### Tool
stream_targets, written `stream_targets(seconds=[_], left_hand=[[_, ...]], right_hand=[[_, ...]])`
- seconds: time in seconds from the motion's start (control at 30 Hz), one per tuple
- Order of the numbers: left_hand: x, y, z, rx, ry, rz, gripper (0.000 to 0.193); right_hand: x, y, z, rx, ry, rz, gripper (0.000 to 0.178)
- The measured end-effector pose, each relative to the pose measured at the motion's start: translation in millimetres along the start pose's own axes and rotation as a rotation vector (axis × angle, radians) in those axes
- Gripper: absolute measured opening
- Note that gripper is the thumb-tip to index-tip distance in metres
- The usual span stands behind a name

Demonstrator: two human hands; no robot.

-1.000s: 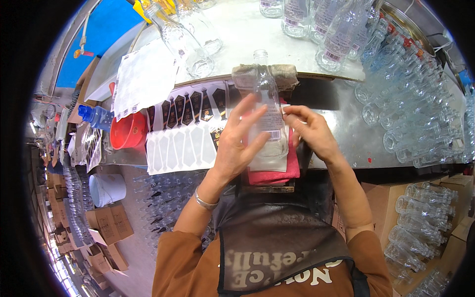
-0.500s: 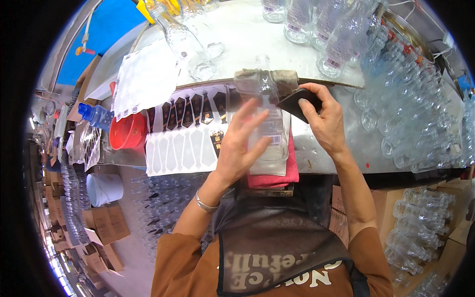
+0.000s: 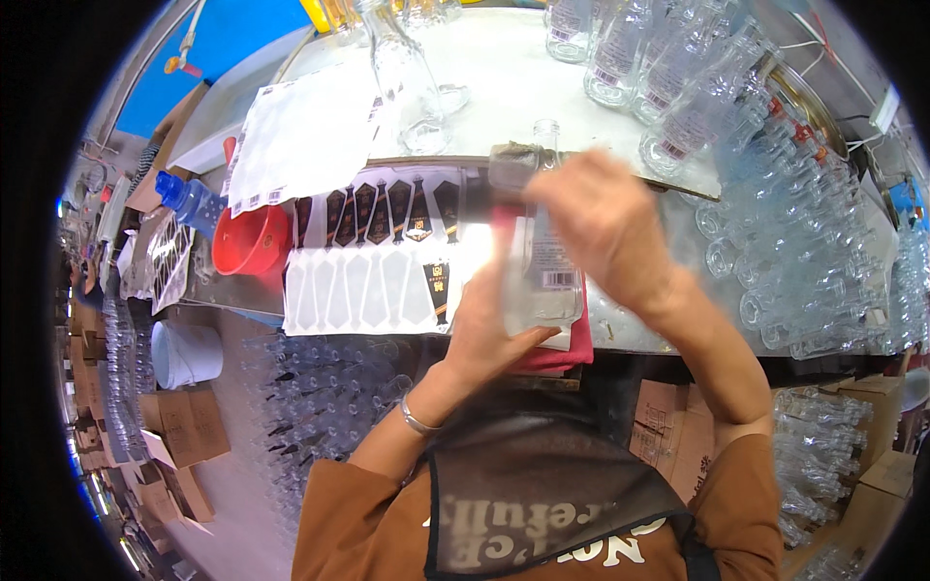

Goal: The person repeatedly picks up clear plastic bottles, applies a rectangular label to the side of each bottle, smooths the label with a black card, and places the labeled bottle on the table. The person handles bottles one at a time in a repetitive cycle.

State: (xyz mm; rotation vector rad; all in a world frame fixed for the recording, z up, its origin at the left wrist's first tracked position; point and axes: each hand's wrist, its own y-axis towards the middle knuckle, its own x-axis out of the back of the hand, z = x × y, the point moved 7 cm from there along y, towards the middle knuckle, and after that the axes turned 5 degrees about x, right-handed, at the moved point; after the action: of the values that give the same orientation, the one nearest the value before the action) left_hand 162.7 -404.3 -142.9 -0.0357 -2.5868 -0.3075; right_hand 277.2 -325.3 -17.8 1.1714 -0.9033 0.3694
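A clear glass bottle [image 3: 554, 290] with a printed white label lies in front of me, neck pointing away, its neck by a cloth-wrapped rest [image 3: 513, 165]. My left hand [image 3: 481, 315] grips its left side near the base, thumb across the bottom end. Over the bottle's shoulder is my right hand [image 3: 605, 228], fingers curled and smeared by motion. A dark blurred edge shows by its fingertips, part of the flat black scraper seen clearly in the earlier frame. A red cloth [image 3: 578, 344] lies beneath the bottle. To the left lies a sheet of black tie-shaped labels [image 3: 373, 218], several peeled off.
Several labelled bottles [image 3: 620, 58] stand at the back right; many clear bottles [image 3: 775, 232] crowd the right side. One clear bottle [image 3: 412, 82] stands beyond a white sheet [image 3: 305, 136]. A red bowl [image 3: 250, 242] and blue-capped bottle [image 3: 199, 203] are left. Bottles fill the floor.
My right hand has swept left with the black scraper, over the bottle's shoulder. My left hand has come down from above the bottle and closed on its lower left side.
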Motion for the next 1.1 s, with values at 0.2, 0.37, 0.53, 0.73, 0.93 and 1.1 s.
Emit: stream_targets(seconds=[0.2, 0.37, 0.53, 0.73, 0.93, 1.1], left_hand=[[-6.5, -9.6, 3.3, -0.027, 0.037, -0.104, 0.135], [0.1, -5.1, -5.4, -0.129, 0.09, -0.174, 0.134], [-3.8, -6.3, -4.9, 0.051, -0.127, -0.091, 0.13], [0.0, -10.6, 5.7, 0.049, -0.179, -0.045, 0.125], [2.9, -7.5, 14.0, 0.047, -0.215, -0.002, 0.118], [3.7, -6.8, 14.4, 0.047, -0.217, 0.006, 0.116]], right_hand=[[-39.9, -12.8, 5.9, -0.173, 0.115, 0.409, 0.012], [-11.8, -9.4, 39.7, 0.047, 0.188, 0.17, 0.007], [-12.5, -17.4, -23.0, -0.193, 0.163, 0.157, 0.016], [-2.0, -42.9, 13.6, -0.1, 0.393, 0.071, 0.02], [-1.5, -68.7, 12.0, -0.121, 0.489, -0.005, 0.027], [-3.0, -91.2, -60.7, -0.516, 0.553, -0.232, 0.021]])
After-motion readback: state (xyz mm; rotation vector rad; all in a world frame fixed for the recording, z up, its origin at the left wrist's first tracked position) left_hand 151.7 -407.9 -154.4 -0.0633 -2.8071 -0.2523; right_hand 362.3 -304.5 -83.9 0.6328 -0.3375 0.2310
